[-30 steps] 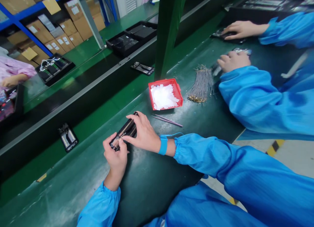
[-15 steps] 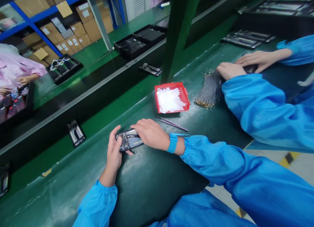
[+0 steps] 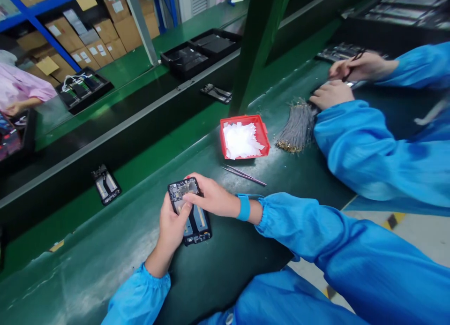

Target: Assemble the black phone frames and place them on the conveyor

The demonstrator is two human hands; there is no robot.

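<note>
An opened phone [image 3: 198, 222] with bare circuit boards is held over the green bench, its long side running away from me. My left hand [image 3: 173, 220] grips its left edge, thumb lying over the inside. From the right, my right hand [image 3: 213, 196] closes on the upper part, with the thumb across the board. Both thumbs come close together there. A blue wrist strap [image 3: 243, 207] circles my right wrist. Just beyond it, metal tweezers [image 3: 245, 175] rest on the bench, near a red bin [image 3: 266, 144] of white paper strips [image 3: 242, 139].
A bundle of grey cables [image 3: 297, 125] lies right of the bin, beside a co-worker's hands [image 3: 332, 95]. Opened phones [image 3: 106, 184] sit on the lower green strip behind the bench. A green post [image 3: 249, 57] rises behind the bin. Black trays [image 3: 184, 57] stand farther back.
The phone has turned from lying sideways to pointing away from me. My right hand has shifted from its right end to its upper part. The co-worker's far hand has lifted, holding something thin and dark.
</note>
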